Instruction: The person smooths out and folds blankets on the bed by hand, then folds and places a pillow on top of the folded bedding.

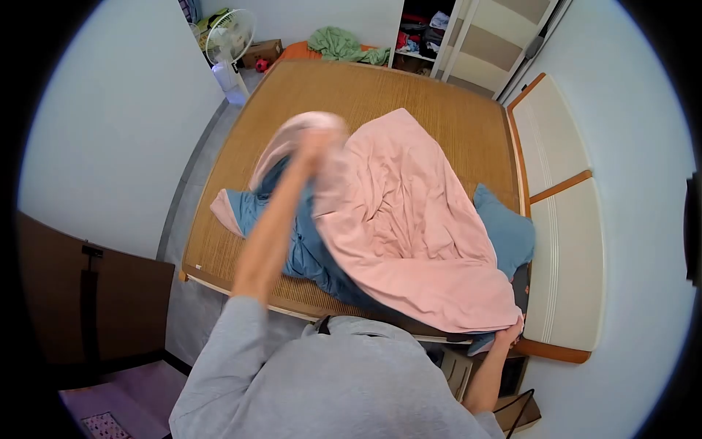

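A large quilt [398, 186], pink on one side and blue on the other, lies spread and rumpled over the bed. My left hand [319, 146] is stretched across to the quilt's far left part and smeared by motion. Pink cloth, blurred too, rises around it; the fingers cannot be made out. Folds of the blue side show beneath my left forearm. At the near right corner of the bed, my right hand [510, 334] is closed on a corner of the quilt, by the headboard.
A woven mat [468, 139] covers the bed. A blue pillow [504, 230] rests against the cream headboard [563, 256]. Beyond the foot side stand a white fan [230, 44] and a green cloth heap [336, 42]. An open wardrobe [420, 36] holds clothes. A box [518, 413] sits low at right.
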Demonstrator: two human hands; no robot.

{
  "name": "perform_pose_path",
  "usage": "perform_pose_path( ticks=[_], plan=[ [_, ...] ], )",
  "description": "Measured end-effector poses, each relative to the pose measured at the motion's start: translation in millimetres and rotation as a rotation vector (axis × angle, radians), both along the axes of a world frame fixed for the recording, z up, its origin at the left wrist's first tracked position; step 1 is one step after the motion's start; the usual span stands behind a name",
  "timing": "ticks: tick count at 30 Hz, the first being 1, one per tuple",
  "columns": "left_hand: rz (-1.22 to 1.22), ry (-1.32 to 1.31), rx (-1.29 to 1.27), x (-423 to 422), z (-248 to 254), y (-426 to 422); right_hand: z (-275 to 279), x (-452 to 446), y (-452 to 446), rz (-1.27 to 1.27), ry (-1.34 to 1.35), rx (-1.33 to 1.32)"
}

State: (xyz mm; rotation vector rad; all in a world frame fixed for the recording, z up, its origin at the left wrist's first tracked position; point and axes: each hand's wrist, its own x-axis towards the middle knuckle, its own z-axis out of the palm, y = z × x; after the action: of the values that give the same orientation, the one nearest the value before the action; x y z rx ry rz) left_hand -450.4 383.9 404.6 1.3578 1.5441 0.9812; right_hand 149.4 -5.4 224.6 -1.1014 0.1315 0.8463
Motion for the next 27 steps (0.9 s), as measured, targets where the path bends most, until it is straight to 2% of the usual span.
perform_pose_path(
  ticks=[1,4,5,6,7,8,9,13,16,20,22,24,27],
  plan=[
    [-0.44,0.617,0.487,71,-55,34,4,-8,1,0.0,0.001,0.012],
    [-1.143,0.44,0.575,253,-27,-114,-1,-39,-6,0.021,-0.086,-0.105],
    [-1.444,0.288,0.455,283,-48,-168,-10,-48,-9,0.057,-0.162,-0.21],
    [-1.665,0.01,0.27,306,-86,-217,-20,-51,-11,0.094,-0.238,-0.318],
    [-1.712,0.13,0.289,311,-101,-275,-36,-51,-20,0.117,-0.17,-0.214],
    [-2.123,-0.168,0.073,316,-115,-312,-49,-51,-29,0.141,-0.097,-0.115],
    [-2.135,-0.17,0.071,323,-131,-324,-61,-50,-38,0.137,-0.049,-0.104],
    [-2.239,0.149,-0.476,293,-127,-346,-87,-67,-89,0.082,0.136,-0.174],
    [-2.225,0.235,-0.437,292,-103,-333,-107,-75,-117,0.059,0.227,-0.222],
    [-2.193,0.267,-0.389,296,-107,-335,-118,-77,-125,0.054,0.274,-0.24],
    [-2.185,0.276,-0.28,299,-112,-329,-121,-77,-126,0.059,0.289,-0.246],
    [-2.045,0.312,-0.098,302,-111,-285,-123,-76,-123,0.071,0.303,-0.249],
    [-1.443,0.408,0.106,278,-79,-148,-127,-77,-122,0.069,0.323,-0.272]
  ],
)
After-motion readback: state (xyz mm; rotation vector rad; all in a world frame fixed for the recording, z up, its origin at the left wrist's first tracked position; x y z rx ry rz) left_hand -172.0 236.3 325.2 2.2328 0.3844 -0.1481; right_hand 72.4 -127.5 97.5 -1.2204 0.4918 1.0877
